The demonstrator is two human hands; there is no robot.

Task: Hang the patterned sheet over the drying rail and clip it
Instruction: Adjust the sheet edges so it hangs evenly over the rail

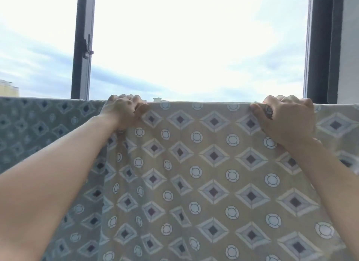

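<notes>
Obs., head view, facing the window

- Patterned sheet [204,173]: draped over a straight horizontal line that crosses the whole view below the window opening. The near face hangs down from that top fold and fills the lower half of the picture. The rail is under the cloth and cannot be seen. Print is diamonds and ringed circles on a beige ground. The stretch left of the left hand reads grey-green, same print.
- Left hand [124,110]: on the top fold, left of centre. Fingers [134,98] are curled over the fold to the far side and the thumb is pressed on the near face; the cloth is gripped between them. Creases run down from this grip.
- Right hand [287,117]: on the top fold near the right end, well apart from the left. Fingers [291,100] are curled over the fold, thumb tip on the near face; a small bunch of cloth is pinched in the grip.
- Both forearms bare, reaching up and forward from the lower corners.
- Behind: dark window post [82,27] with a latch [87,49], a dark frame [322,47] on the right, cloudy sky [194,47], a pale building [8,89] at far left
</notes>
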